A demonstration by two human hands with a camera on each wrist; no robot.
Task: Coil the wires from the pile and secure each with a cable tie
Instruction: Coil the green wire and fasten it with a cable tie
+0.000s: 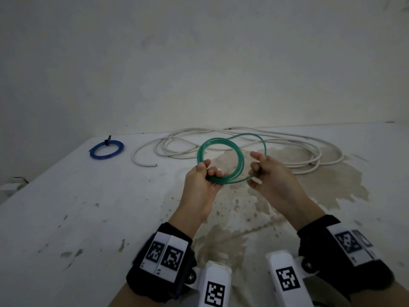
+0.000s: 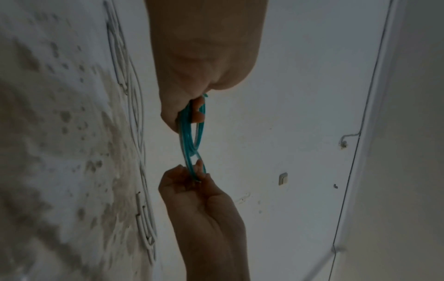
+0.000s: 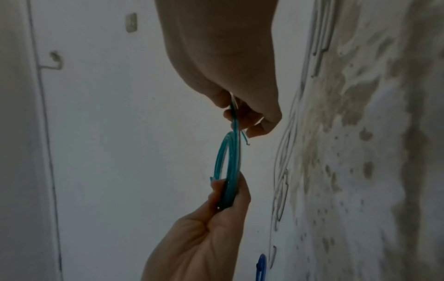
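A green wire [image 1: 215, 139] is wound into a coil of several turns and held above the table. My left hand [image 1: 210, 170] grips the coil's near side, fingers curled round the bundled turns. My right hand [image 1: 256, 170] pinches the last loose turn, which arcs wide behind the coil. In the left wrist view my left hand [image 2: 190, 114] clamps the green wire [image 2: 192, 140], and my right hand [image 2: 192, 176] pinches it below. In the right wrist view the green wire [image 3: 225, 157] has its cut end poking out beside my right hand [image 3: 240, 117]. My left hand [image 3: 228, 192] holds the coil there.
A blue coil [image 1: 106, 149] bound with a black cable tie [image 1: 107, 140] lies at the back left of the white, stained table [image 1: 88, 207]. A long white cable [image 1: 287, 149] sprawls in loose loops along the back, just behind the hands. A wall rises behind the table.
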